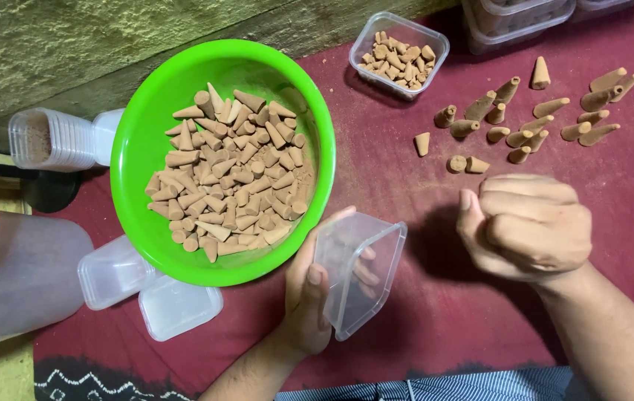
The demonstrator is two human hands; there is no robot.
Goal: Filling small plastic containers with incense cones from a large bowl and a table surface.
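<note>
Clear plastic container tilted in left hand's wrapped grip; right hand a closed fist, contents hidden

Glossy green plastic bowl holds matt, chalky clay-like cones; clear smooth plastic box; maroon cloth looks soft.

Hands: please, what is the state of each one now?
Left hand: closed around an empty clear plastic container.
Right hand: closed in a fist; whether it holds anything cannot be told.
</note>
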